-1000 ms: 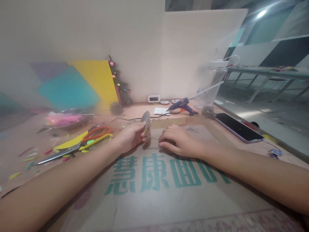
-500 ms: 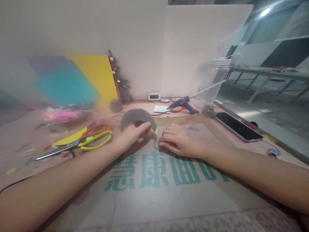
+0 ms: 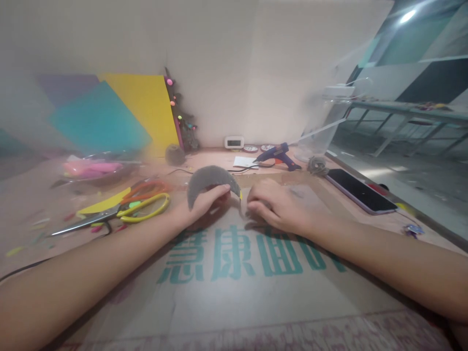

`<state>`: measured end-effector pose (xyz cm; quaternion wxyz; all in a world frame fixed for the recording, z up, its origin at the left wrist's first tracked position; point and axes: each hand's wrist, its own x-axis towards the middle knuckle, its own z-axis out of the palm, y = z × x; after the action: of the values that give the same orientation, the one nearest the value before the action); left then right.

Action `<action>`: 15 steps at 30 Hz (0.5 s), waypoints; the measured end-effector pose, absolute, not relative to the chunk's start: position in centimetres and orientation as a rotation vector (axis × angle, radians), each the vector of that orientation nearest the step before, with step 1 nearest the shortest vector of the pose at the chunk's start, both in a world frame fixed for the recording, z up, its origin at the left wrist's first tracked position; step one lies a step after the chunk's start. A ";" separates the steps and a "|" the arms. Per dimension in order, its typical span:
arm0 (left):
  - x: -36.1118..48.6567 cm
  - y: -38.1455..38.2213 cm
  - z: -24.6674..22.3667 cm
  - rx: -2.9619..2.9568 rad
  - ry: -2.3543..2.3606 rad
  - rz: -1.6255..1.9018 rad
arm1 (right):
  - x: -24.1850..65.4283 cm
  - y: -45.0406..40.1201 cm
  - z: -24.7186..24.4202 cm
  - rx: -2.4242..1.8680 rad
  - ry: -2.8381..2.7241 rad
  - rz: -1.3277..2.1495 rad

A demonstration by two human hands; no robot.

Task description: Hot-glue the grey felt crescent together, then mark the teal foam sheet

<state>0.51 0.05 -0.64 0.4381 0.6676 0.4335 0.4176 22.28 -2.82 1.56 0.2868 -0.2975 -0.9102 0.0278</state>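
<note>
My left hand (image 3: 212, 201) is closed on a grey crescent-shaped piece (image 3: 209, 176) that looks wrapped in yarn, its curve facing up. A bit of yellow shows at the crescent's right tip. From that tip a strand of grey yarn (image 3: 240, 208) hangs down and runs toward my right hand (image 3: 268, 204). The fingers of my right hand are curled shut on the yarn, just right of the crescent; the end inside them is hidden. Both hands are low over the tabletop sheet with green lettering (image 3: 234, 256).
Orange- and yellow-handled scissors (image 3: 144, 207) lie left among paper scraps. Behind are a purple glue gun (image 3: 276, 155), a small white clock (image 3: 234, 142) and a clear bucket (image 3: 321, 131). A phone (image 3: 360, 191) and a grey yarn bundle (image 3: 317, 165) lie right. Coloured sheets (image 3: 146, 112) lean at back left.
My right hand has lifted slightly and curled its fingers more tightly, moving a little right. The crescent has shifted slightly right in my left hand.
</note>
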 end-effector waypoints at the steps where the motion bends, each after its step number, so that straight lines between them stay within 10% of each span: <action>1: 0.5 0.0 -0.6 1.645 1.056 1.016 | 22.3 -2.6 1.5 -0.877 -2.353 0.098; 15: 0.4 -1.2 0.5 1.956 1.110 0.774 | 21.4 -2.8 2.3 -1.113 -2.157 0.935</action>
<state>0.44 -1.20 0.54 0.3723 0.7633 0.4330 0.3022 21.37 -2.81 2.34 0.2670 -0.4124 -0.7991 0.3466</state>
